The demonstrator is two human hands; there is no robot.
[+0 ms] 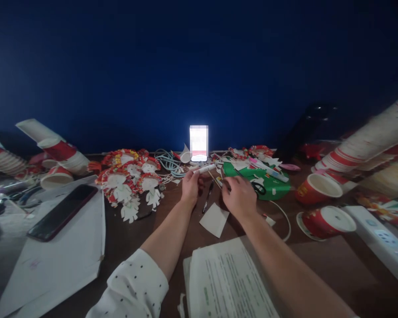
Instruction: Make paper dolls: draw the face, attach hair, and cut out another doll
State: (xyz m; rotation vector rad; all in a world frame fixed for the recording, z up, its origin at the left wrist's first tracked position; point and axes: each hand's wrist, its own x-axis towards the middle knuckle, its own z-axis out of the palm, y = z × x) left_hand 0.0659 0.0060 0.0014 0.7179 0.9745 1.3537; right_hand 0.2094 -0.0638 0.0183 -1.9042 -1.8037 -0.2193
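My left hand point(191, 187) is closed round a white marker point(206, 168), which points to the right above the table. To its right, my right hand point(239, 194) is low over the tabletop with curled fingers. Its fingertips are partly hidden, beside a thin pale stick point(215, 177), and whatever they pinch cannot be made out. Between the hands lies a black pen point(208, 196). Just in front of it is a square of white paper point(214, 220). Black-handled scissors point(259, 187) rest on a green sheet point(274, 191) beyond my right hand.
Paper dolls with red trim point(149, 181) lie at left, near a dark phone point(63, 212) on a white board point(69, 260). A lit screen point(199, 143) stands at the back. Red paper cups point(310, 194), a power strip point(381, 238) and printed sheets point(225, 282) surround the hands.
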